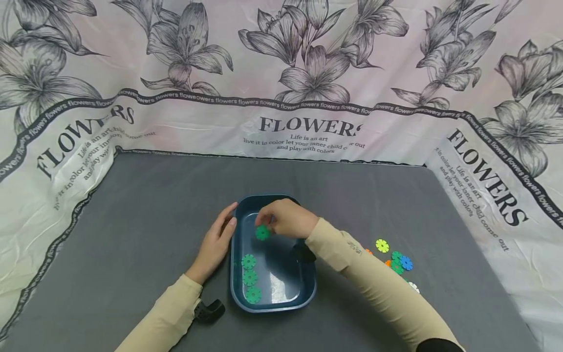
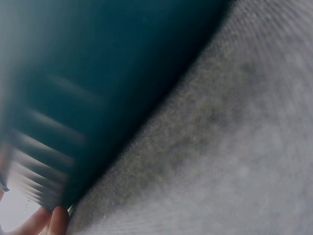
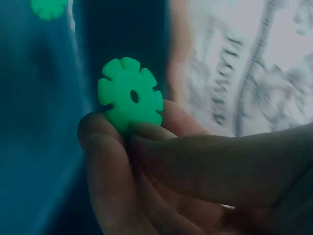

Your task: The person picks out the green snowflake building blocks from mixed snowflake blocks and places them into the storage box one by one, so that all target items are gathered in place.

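A blue plastic tray (image 1: pixel 286 307) stands on the grey cloth in front of me. My right hand (image 1: pixel 288 218) is over its upper part, pinching a green notched disc (image 1: pixel 262 232) between thumb and fingertips. The right wrist view shows that green disc (image 3: pixel 129 93) with its slots and centre hole. My left hand (image 1: pixel 215 244) rests along the tray's left outer side, its fingers fairly straight; fingertips (image 2: pixel 59 220) touch the tray wall (image 2: pixel 98 88) in the left wrist view. Inside, three green discs (image 1: pixel 249 278) lie in a column along the left side.
Right of the tray, a loose group holds a yellow disc (image 1: pixel 382 245), a blue disc (image 1: pixel 406 263), green discs (image 1: pixel 397 266) and a white disc (image 1: pixel 413 286). My right sleeve partly covers orange ones. Flower-printed cloth (image 1: pixel 308 127) rises behind and beside the grey surface.
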A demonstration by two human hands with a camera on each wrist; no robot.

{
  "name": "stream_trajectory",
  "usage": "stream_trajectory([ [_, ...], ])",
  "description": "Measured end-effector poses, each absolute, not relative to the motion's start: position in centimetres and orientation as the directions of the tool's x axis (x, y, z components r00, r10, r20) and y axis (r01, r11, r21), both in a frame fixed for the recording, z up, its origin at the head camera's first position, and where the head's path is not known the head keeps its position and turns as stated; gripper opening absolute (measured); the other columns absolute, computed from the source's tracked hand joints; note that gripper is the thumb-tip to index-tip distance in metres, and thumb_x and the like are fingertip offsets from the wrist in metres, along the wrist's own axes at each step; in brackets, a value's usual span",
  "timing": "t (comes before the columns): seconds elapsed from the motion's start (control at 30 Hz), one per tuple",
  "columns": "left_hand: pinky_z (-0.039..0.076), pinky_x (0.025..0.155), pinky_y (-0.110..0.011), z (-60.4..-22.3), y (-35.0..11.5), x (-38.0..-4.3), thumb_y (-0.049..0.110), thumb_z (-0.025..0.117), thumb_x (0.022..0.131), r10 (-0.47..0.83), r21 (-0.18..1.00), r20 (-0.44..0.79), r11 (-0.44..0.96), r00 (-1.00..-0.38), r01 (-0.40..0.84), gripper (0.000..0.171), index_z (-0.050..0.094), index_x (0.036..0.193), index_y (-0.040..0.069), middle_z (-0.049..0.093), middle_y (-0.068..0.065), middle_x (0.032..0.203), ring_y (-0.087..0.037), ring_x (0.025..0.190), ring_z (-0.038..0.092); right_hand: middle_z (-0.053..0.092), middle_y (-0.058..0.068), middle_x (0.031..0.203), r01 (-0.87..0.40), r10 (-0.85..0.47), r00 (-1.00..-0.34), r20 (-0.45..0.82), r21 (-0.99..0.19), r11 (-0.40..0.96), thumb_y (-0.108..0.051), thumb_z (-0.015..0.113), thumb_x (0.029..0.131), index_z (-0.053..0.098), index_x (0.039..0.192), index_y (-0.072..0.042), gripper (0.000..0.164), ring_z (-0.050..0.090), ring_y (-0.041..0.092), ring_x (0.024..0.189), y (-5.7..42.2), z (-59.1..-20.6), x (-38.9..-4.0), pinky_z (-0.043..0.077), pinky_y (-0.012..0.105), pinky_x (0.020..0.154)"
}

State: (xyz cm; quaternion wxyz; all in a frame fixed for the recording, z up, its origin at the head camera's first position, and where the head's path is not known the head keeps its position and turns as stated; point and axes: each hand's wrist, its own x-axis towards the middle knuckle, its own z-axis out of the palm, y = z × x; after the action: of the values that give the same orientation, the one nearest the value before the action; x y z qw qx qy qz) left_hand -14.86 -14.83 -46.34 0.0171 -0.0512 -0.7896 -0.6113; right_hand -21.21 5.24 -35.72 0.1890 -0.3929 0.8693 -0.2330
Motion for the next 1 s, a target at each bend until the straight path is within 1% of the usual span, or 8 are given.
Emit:
stream_trajectory([
  [0.07,0.035,0.104,-0.054,-45.4,-14.6,-14.6,0.023,0.041,0.104,0.067,0.962,0.089,0.252,-0.994,0.103,0.048,0.031,0.15,0.015,0.041,-0.019,0.144,-0.034,0.13,0.042,0.07,0.005,0.096,-0.609,-0.788,-0.588,-0.182,-0.542,0.579,0.011,0.058,0.084,0.073,0.103,-0.008,0.031,0.063,0.017,0.088,3.9,-36.8,-21.3,0.051,0.026,0.074],
  [0.17,0.035,0.105,-0.053,-44.7,-14.5,-14.3,0.023,0.041,0.104,0.076,0.963,0.084,0.25,-0.994,0.101,0.047,0.032,0.15,0.015,0.042,-0.019,0.143,-0.033,0.129,0.043,0.07,0.006,0.097,-0.606,-0.789,-0.569,-0.234,-0.53,0.594,0.013,0.056,0.083,0.073,0.102,-0.007,0.032,0.064,0.017,0.088,2.4,-38.3,-21.2,0.052,0.026,0.075],
  [0.37,0.035,0.104,-0.051,-44.9,-14.5,-14.4,0.023,0.041,0.104,0.081,0.967,0.095,0.229,-0.992,0.111,0.047,0.033,0.15,0.016,0.046,-0.018,0.139,-0.032,0.125,0.046,0.07,0.006,0.097,-0.593,-0.758,-0.59,-0.279,-0.487,0.641,0.011,0.059,0.083,0.073,0.1,-0.007,0.029,0.062,0.016,0.087,0.9,-40.3,-21.1,0.051,0.025,0.077],
  [0.5,0.036,0.103,-0.05,-45.0,-14.6,-14.5,0.023,0.041,0.104,0.083,0.967,0.105,0.223,-0.991,0.121,0.047,0.033,0.15,0.016,0.048,-0.018,0.137,-0.032,0.123,0.047,0.068,0.006,0.092,-0.596,-0.752,-0.603,-0.266,-0.476,0.646,0.011,0.06,0.083,0.071,0.099,-0.006,0.026,0.059,0.016,0.081,0.7,-40.5,-21.1,0.049,0.026,0.074],
  [0.73,0.035,0.105,-0.051,-44.9,-14.8,-14.4,0.02,0.041,0.104,0.082,0.968,0.112,0.214,-0.99,0.127,0.047,0.032,0.15,0.013,0.046,-0.02,0.139,-0.034,0.125,0.046,0.065,0.005,0.085,-0.594,-0.749,-0.613,-0.25,-0.478,0.647,0.011,0.06,0.082,0.071,0.096,-0.006,0.025,0.052,0.014,0.073,0.4,-40.8,-21.4,0.044,0.022,0.067],
  [0.83,0.035,0.104,-0.052,-44.9,-14.8,-14.4,0.02,0.04,0.104,0.08,0.966,0.119,0.221,-0.99,0.134,0.047,0.032,0.15,0.012,0.046,-0.021,0.139,-0.034,0.126,0.046,0.065,0.006,0.084,-0.602,-0.753,-0.612,-0.24,-0.476,0.641,0.011,0.061,0.081,0.071,0.094,-0.005,0.023,0.054,0.016,0.073,0.3,-40.8,-21.3,0.045,0.023,0.066],
  [0.9,0.035,0.103,-0.053,-45.3,-14.8,-14.6,0.02,0.04,0.104,0.08,0.964,0.128,0.226,-0.989,0.143,0.047,0.032,0.15,0.012,0.046,-0.021,0.138,-0.035,0.125,0.046,0.067,0.007,0.088,-0.603,-0.75,-0.616,-0.242,-0.467,0.646,0.01,0.062,0.082,0.071,0.096,-0.005,0.022,0.058,0.017,0.077,0.4,-40.5,-21.1,0.048,0.024,0.069],
  [1.0,0.035,0.103,-0.053,-46.6,-15.0,-15.0,0.023,0.04,0.104,0.073,0.962,0.127,0.232,-0.989,0.141,0.047,0.032,0.15,0.018,0.045,-0.017,0.14,-0.032,0.126,0.045,0.069,0.007,0.093,-0.604,-0.75,-0.617,-0.238,-0.467,0.646,0.004,0.066,0.084,0.071,0.102,-0.005,0.02,0.063,0.018,0.083,0.8,-39.7,-20.9,0.051,0.026,0.073],
])
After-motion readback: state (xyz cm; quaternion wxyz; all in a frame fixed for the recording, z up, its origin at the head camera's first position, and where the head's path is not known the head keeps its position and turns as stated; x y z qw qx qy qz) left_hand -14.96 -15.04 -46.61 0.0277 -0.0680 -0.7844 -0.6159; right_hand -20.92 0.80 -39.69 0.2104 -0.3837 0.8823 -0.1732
